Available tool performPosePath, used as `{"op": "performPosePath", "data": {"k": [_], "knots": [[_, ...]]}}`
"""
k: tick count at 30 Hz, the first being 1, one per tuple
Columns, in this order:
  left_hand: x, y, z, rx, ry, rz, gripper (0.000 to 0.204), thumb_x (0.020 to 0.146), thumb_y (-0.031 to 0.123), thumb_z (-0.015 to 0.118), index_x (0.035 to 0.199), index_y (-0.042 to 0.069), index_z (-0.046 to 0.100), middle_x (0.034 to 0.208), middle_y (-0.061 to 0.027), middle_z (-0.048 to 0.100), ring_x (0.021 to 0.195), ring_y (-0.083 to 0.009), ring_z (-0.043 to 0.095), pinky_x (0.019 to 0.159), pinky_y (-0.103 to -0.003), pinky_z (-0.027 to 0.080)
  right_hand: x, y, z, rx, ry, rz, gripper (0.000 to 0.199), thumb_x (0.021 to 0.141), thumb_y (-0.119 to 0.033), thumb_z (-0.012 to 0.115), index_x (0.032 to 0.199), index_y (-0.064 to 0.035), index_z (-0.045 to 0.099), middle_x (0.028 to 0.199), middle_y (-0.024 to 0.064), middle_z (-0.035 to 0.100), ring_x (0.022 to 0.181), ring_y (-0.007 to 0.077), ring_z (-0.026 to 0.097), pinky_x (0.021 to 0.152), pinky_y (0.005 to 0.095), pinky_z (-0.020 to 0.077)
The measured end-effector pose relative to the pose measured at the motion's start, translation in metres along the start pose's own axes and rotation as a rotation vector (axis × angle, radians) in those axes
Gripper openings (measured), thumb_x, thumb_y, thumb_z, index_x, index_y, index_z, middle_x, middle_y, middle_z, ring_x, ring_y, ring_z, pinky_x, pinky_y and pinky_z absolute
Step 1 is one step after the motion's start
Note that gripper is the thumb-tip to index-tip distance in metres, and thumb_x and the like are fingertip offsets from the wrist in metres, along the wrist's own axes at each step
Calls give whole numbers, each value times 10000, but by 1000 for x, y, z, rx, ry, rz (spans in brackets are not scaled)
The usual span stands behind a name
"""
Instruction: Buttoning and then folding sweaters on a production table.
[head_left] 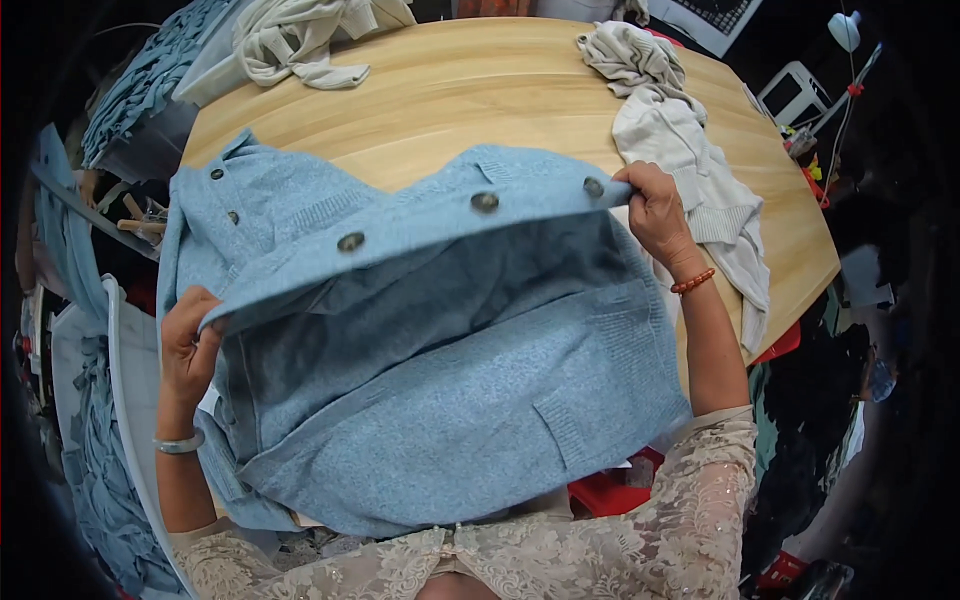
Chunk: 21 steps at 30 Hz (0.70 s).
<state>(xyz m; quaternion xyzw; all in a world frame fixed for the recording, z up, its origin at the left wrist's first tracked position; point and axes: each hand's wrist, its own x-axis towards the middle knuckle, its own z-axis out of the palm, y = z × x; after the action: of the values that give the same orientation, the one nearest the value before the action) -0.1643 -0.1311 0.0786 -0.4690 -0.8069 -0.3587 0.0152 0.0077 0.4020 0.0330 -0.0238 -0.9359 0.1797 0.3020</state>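
Note:
A light blue knitted cardigan [450,400] spreads across the near side of the table and over its front edge. Its buttoned front band is stretched taut between my two hands, with dark round buttons along it. At the band's left end, my left hand [190,335] is closed on the knit. My right hand [655,205] pinches the band's other end, higher and farther off. Below the raised band the cardigan's shadowed inside shows, and a ribbed pocket edge lies on the near panel. Part of the garment with more buttons rests on the table at the left.
Cream knitted garments [690,160] lie along the right of the wooden table [480,90]. Another cream garment [300,45] sits at the far left edge. Bins of blue knitwear [150,75] stand at the left, including a white tub [125,400]. A white stool [795,95] is beyond the right edge.

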Motion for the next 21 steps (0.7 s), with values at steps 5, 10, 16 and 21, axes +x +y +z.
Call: {"op": "performPosePath", "data": {"k": [5,10,16,21], "knots": [[-14,34,33,554,-217,94,438,656,27,632,1094,45,621,1039,-127,553,1038,-319,504,938,-438,361,-53,-4,-16,-519,-142,-85,215,761,-20,547,909,-106,678,792,107,619,830,300,589,699,400,463],[-53,88,48,578,-47,6,407,738,-20,645,1139,34,599,1182,-160,542,1130,-350,501,962,-455,393,-94,-37,-48,-248,-286,524,207,852,-234,621,964,-69,675,813,123,668,779,312,653,700,413,514],[-90,91,74,314,-44,-229,391,732,13,711,1102,20,587,1028,-159,561,960,-350,545,836,-416,436,-141,-40,-19,108,-322,688,384,800,-334,732,1003,-17,659,724,104,615,660,213,580,643,356,486],[-80,84,84,224,-76,-156,421,719,-6,720,1116,29,584,971,-152,554,890,-340,554,756,-404,465,-135,-32,-29,291,-43,584,201,883,-161,637,820,30,634,630,19,538,614,79,459,546,277,391]]}}
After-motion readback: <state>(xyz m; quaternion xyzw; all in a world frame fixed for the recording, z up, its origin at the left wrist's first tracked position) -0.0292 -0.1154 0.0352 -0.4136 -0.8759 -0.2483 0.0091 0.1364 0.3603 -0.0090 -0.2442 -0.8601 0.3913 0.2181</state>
